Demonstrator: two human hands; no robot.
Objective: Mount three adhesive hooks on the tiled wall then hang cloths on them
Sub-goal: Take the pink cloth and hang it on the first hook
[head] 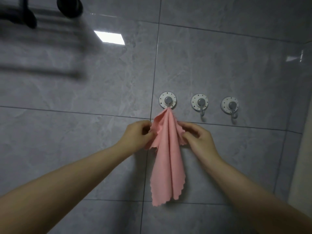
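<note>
Grey marbled glossy wall tiles [219, 68] with dark grout lines fill the view, a blurred dark rail [25, 16] at the upper left, and three round white adhesive hooks in a row: the left hook [168, 100], the middle hook [199, 103] and the right hook [230, 105], the last two bare. A pink scallop-edged thin cloth [167, 157] hangs from the left hook in long folds. The left hand [136, 134] and right hand [199, 137] flank it, curled fingers [184, 130] pinching its upper side edges.
</note>
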